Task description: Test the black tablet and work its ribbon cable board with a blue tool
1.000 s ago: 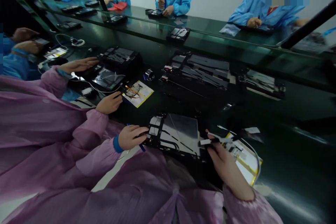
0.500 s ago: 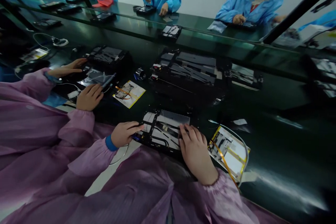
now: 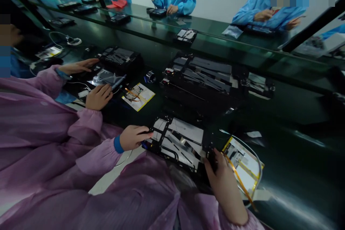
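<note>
Since half a second ago the right hand (image 3: 225, 183) has slid off the middle of the frame (image 3: 179, 142) to its lower right corner, where the fingers now curl around the edge, clamped on it. From the head view, the left hand (image 3: 132, 137) grips the frame's left edge, thumb on top and fingers closed on it, a blue cuff showing at the wrist. That frame is a black-rimmed assembly with silvery panels and thin dark cables, and it lies flat on the dark green table (image 3: 291, 172) at the near edge, between the two hands and just in front of the person's purple smock. Just right of it, touching the right hand's fingers, lies a yellow-edged sheet (image 3: 246, 167) carrying an orange ribbon and a pale looped cable. Farther back sits a stack of black trays (image 3: 205, 77). To the left a neighbour in purple sleeves has one hand (image 3: 99, 96) near a clear bag (image 3: 106, 78) and a second yellow sheet (image 3: 138, 96). Across the table, people in blue coats work at other units; one holds a tool upright.
</note>
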Motion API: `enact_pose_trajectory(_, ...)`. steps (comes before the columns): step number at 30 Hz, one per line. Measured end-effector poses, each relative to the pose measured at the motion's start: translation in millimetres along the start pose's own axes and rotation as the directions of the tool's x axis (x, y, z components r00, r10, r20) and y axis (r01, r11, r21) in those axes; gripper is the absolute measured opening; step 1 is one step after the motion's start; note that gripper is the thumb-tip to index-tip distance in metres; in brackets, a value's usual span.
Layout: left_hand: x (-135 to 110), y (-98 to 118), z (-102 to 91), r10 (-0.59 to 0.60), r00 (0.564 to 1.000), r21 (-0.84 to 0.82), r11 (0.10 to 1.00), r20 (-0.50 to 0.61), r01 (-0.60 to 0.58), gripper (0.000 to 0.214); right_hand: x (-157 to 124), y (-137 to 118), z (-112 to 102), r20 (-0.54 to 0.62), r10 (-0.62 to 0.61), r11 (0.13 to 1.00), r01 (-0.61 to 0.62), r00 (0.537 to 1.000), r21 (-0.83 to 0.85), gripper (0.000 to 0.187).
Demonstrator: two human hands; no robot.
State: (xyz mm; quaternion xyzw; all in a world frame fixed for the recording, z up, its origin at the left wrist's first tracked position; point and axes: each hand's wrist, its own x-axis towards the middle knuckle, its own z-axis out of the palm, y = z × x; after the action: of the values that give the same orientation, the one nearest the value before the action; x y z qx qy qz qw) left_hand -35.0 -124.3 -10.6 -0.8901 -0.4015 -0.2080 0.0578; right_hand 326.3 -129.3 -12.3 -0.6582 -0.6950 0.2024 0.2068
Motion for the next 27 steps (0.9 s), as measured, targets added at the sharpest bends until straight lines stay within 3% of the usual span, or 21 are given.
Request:
enact_pose_trajectory(3, -1.3, 4.0, -3.5, -0.103, 0.991, -0.083, 0.990, 0.088, 0.110, 0.042, -1.7, 2.4, -1.7, 0.002, -0.034, 0.999, 0.034, 0.999, 0.012, 0.053)
enact_pose_trajectory(5, 1.9, 8.0, -6.6, -0.279, 0.950, -0.148, 0.943, 0.138, 0.298, 0.040, -2.2, 3.6, -1.5, -0.013, -0.062, 0.998, 0.062, 0.998, -0.020, 0.060)
enact_pose_trajectory(8, 11.7, 16.0, -8.9, -0.580, 0.776, -0.184, 0.758, 0.248, 0.625, 0.033, -5.1, 2.0, 2.9, -0.017, -0.088, 0.992, 0.086, 0.996, -0.088, 0.069)
enact_pose_trajectory(10, 18.5, 21.5, -8.2, -0.667, 0.675, -0.170, 0.660, 0.314, 0.732, 0.034, -9.1, -0.7, 8.5, 0.006, -0.076, 0.992, 0.077, 0.997, -0.103, 0.071)
enact_pose_trajectory(15, 27.8, 27.4, -8.1, -0.737, 0.553, -0.222, 0.507, 0.389, 0.833, 0.040, -19.7, -5.5, 23.6, -0.070, -0.036, 0.999, 0.035, 0.997, -0.024, 0.078)
enact_pose_trajectory(19, 32.1, 27.7, -10.9, -0.723, 0.454, -0.287, 0.352, 0.520, 0.891, 0.040, -21.4, -3.3, 25.9, -0.130, -0.002, 0.994, 0.016, 0.992, 0.112, 0.080)
enact_pose_trajectory(23, 36.7, 30.2, -10.8, -0.731, 0.420, -0.221, 0.359, 0.538, 0.907, 0.036, -19.9, 1.0, 25.3, -0.118, 0.003, 0.984, 0.018, 0.993, 0.177, 0.080)
enact_pose_trajectory(27, 41.9, 31.0, -10.9, -0.757, 0.424, -0.225, 0.359, 0.497, 0.906, 0.041, -20.9, -0.1, 28.6, -0.145, -0.058, 0.988, 0.078, 0.988, 0.131, 0.106)
